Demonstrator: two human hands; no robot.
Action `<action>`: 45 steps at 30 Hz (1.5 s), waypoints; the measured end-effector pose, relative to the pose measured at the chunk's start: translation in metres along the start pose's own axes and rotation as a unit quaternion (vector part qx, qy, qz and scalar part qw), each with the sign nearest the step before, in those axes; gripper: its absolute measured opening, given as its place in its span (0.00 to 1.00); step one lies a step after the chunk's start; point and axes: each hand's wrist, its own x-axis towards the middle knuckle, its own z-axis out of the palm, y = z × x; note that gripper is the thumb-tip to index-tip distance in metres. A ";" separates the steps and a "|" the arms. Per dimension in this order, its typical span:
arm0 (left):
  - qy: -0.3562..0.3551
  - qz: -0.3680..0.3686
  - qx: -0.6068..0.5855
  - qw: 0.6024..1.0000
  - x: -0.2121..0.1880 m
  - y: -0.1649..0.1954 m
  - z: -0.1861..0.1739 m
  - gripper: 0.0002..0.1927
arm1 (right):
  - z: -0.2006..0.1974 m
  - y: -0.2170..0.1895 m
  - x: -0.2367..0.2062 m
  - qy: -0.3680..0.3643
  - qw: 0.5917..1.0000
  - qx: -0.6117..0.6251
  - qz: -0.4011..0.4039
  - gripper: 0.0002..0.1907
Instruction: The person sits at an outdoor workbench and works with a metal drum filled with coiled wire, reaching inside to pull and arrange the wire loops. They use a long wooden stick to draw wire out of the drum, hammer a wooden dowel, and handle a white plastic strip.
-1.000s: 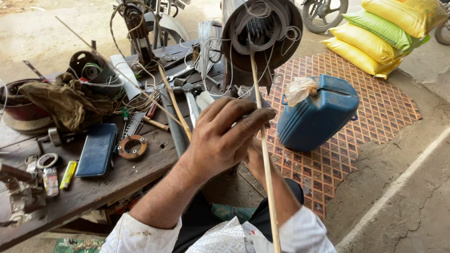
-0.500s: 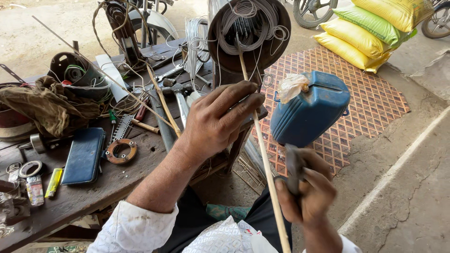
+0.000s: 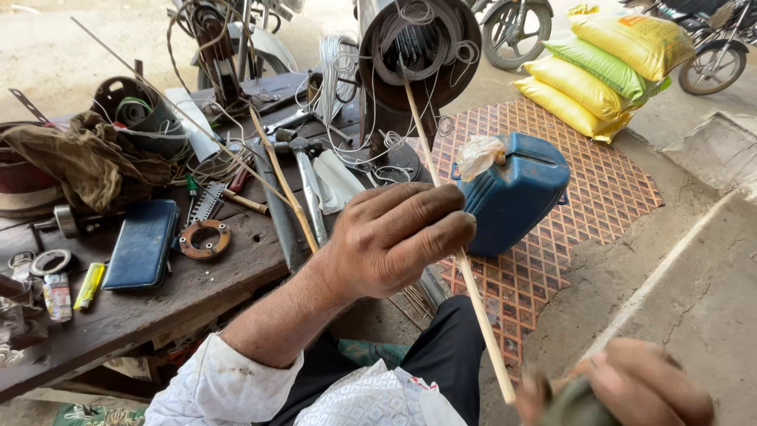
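Right hand (image 3: 623,386) dropped lower, clenching something blurred; left hand (image 3: 394,237) grasps thin stick (image 3: 453,237) beside blue jerrycan (image 3: 512,193).

The stick (image 3: 461,264) is pale tan. The can (image 3: 516,193) is blue, its mouth stopped with whitish plastic. The mat (image 3: 607,189) under it shows a red-and-cream diamond lattice. The sacks (image 3: 607,71) are yellow and green. On the dark brown bench (image 3: 158,304) lie a navy wallet (image 3: 142,244), a yellow lighter (image 3: 88,285) and an olive-brown rag (image 3: 87,162). The sleeve (image 3: 217,386) is white.
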 end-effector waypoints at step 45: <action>-0.054 0.006 -0.019 0.998 0.002 -0.022 0.001 0.11 | -0.018 -0.001 0.075 -0.063 0.972 -0.062 -0.219 0.22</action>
